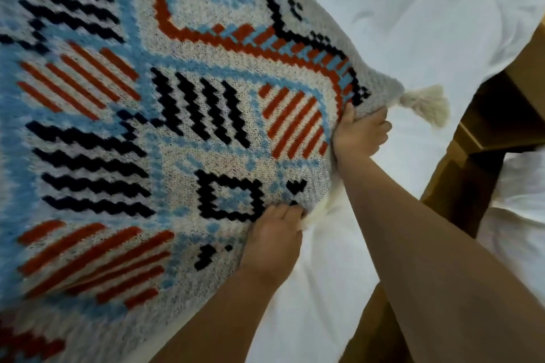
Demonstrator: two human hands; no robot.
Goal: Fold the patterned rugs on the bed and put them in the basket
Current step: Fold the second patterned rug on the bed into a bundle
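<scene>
Gripping the near edge of the patterned rug (177,97), the right hand (361,135) has its thumb on the patterned face and its fingers curled underneath, just beside the corner. A cream tassel (426,104) hangs off that corner, close to the knuckles. The left hand (274,242) holds the same edge lower down, its fingers lying on the face next to a dark square motif; its thumb is hidden, so the exact grip cannot be confirmed beyond a hold on the edge. A tuft of white fringe (309,218) shows at its fingertips. Both forearms are bare and reach in from the lower right.

The rug spreads up and to the left of the hands and fills most of the view, with blue bands, rust stripes and dark zigzags on a pale ground. It lies over a white bedsheet (413,23). A wooden bed frame (501,127) borders the sheet at the right.
</scene>
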